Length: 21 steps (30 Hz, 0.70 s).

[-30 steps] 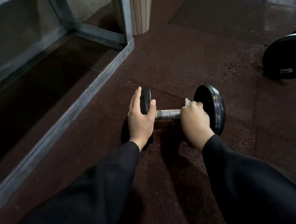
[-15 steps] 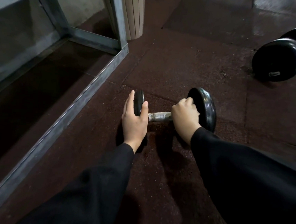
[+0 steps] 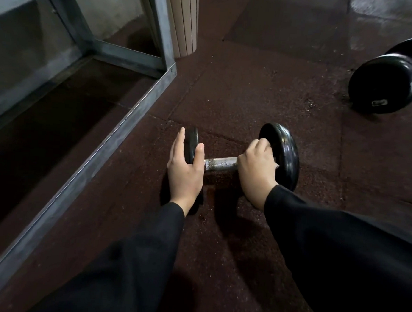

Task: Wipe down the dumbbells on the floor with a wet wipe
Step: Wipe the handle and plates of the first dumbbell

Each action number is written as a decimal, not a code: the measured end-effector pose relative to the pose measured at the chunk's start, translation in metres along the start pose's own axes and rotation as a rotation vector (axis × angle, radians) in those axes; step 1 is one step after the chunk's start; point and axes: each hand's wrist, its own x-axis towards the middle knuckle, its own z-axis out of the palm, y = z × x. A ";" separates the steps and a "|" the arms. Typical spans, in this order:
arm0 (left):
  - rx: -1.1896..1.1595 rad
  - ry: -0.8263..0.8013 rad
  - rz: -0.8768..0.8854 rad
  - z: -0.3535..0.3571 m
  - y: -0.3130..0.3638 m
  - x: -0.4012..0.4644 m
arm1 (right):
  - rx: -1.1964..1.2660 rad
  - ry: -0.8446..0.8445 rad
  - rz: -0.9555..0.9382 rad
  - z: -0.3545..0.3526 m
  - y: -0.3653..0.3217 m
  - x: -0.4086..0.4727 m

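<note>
A small dumbbell (image 3: 220, 163) with black end plates and a bare metal handle lies on the dark red rubber floor. My left hand (image 3: 185, 170) grips its left plate, fingers on the outer face and thumb on the inner face. My right hand (image 3: 256, 169) is curled at the handle's right end against the inner face of the right plate (image 3: 287, 153). A small corner of the white wet wipe (image 3: 276, 166) peeks out under its fingers; the rest of the wipe is hidden in the hand.
A larger black dumbbell (image 3: 392, 79) lies at the far right on the floor. A grey metal frame (image 3: 100, 150) runs diagonally along the left, with a beige slatted post (image 3: 183, 21) behind its corner.
My right hand has slid along the handle up against the right plate, and less of the wipe shows. The left hand keeps its hold. The camera view shifted slightly.
</note>
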 end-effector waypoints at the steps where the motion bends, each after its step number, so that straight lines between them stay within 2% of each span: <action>1: -0.001 0.001 0.005 0.000 0.000 -0.001 | 0.005 0.008 0.001 -0.001 0.001 0.000; 12: -0.024 -0.004 0.007 0.000 0.000 -0.001 | 0.083 0.126 -0.016 0.016 0.004 -0.015; 16: -0.024 -0.011 -0.004 0.000 0.000 0.001 | 0.089 0.101 0.059 0.011 0.007 -0.021; 21: -0.041 -0.006 -0.007 0.000 -0.001 0.000 | 0.160 0.215 0.076 0.028 0.009 -0.019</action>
